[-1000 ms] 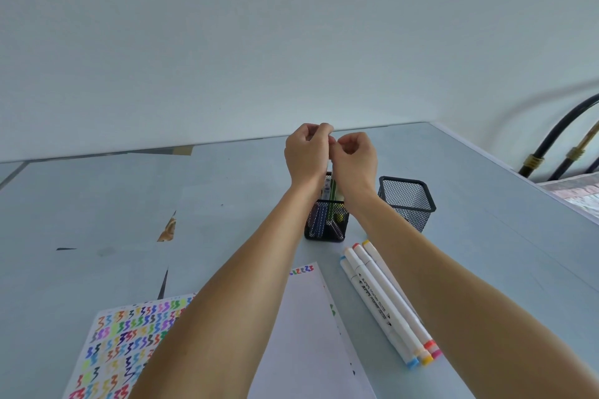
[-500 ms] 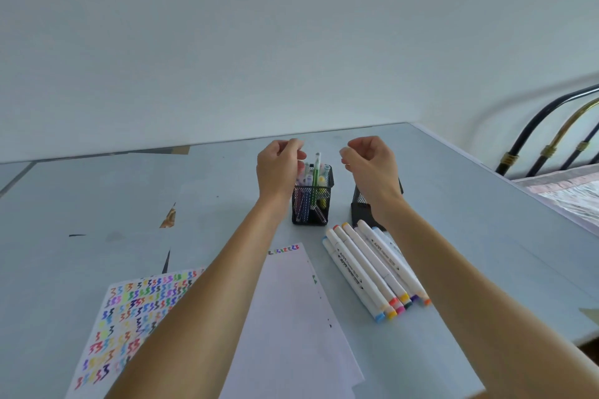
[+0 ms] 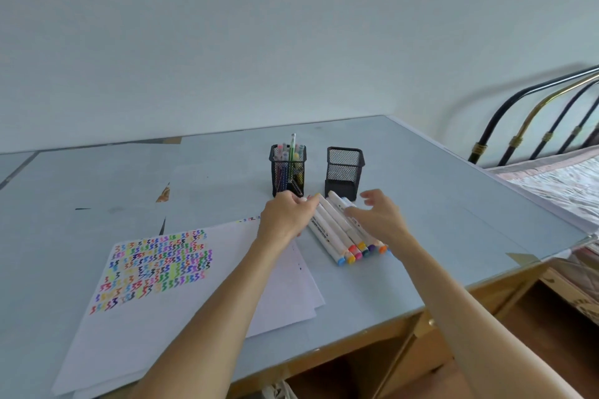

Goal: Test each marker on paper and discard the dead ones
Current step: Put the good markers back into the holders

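From my remote seat, the biggest thing I see is the pale blue-grey desk [image 3: 437,204], its front edge trimmed in light wood. To its right stands a bed with a black and brass metal frame [image 3: 534,116] and a patterned cover.

On the near-left part of the desk lies a stack of white paper sheets [image 3: 181,317]; the top sheet carries rows of small multicoloured squiggles [image 3: 155,266]. My left forearm crosses over the right part of that stack and hides some of it.

Farther back stand two black wire-mesh pen cups, close together but apart. The left cup [image 3: 287,168] is full of upright markers, one green pen rising above the rest. I can see nothing inside the right cup [image 3: 344,170].

Just in front of the cups lies a row of white-barrelled markers with coloured end caps [image 3: 337,230], side by side, touching, slanted with the caps toward me.

My left hand [image 3: 285,217] sits at the far left end of that row, its grip curled and pinching something small at the fingertips; I cannot tell what. My right hand [image 3: 377,215] hovers over the right side of the row, grip spread and relaxed, covering part of the outer markers.
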